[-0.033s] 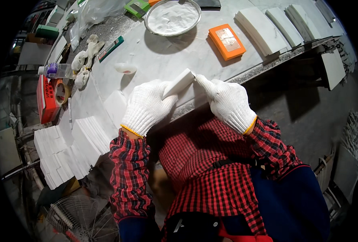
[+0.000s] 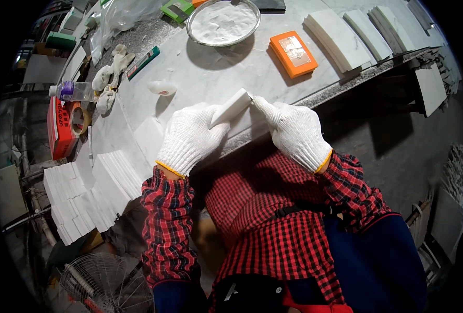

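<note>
In a white knitted glove, my left hand (image 2: 194, 134) is closed round a slim white stone-like piece (image 2: 232, 108), which slants up to the right above the table edge. My right hand (image 2: 295, 128), gloved the same way, has its fingers pinched at the far end of that piece. A small dark spot shows at those fingertips; what it is I cannot make out. Beyond my left hand a small whitish plastic bottle (image 2: 162, 88) lies on its side on the marble-like table (image 2: 210, 83).
A metal bowl of white powder (image 2: 223, 23) stands at the back, with an orange box (image 2: 293, 53) to its right. White slabs (image 2: 338, 39) line the right edge. Stacked white pieces (image 2: 114, 177), a tape roll (image 2: 80, 119), a plastic bottle (image 2: 76, 91) and used gloves (image 2: 111, 75) are leftward.
</note>
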{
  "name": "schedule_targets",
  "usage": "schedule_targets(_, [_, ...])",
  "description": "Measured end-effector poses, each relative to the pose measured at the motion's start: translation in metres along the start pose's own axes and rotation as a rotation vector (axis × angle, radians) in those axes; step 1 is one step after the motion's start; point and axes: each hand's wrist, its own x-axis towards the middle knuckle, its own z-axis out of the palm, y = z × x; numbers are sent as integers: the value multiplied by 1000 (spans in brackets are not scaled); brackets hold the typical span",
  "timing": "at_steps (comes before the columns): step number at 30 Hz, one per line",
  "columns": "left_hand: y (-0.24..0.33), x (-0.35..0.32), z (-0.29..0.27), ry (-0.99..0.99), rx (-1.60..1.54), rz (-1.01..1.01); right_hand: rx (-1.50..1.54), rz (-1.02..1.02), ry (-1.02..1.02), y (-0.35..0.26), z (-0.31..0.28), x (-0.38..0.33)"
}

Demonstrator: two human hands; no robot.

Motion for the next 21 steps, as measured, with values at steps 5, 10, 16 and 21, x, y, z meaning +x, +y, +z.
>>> schedule_targets(5, [0, -1, -1, -2, 5, 6, 57, -19, 62, -4, -2, 2])
schedule_targets(10, [3, 2, -4, -40, 35, -10, 28, -2, 51, -1, 5, 4])
schedule_targets(16, [4, -2, -2, -29, -8, -47, 106, 12, 222, 11, 9, -9])
schedule_targets(21, [-1, -2, 0, -13, -8, -21, 110, 4, 268, 14, 6, -20])
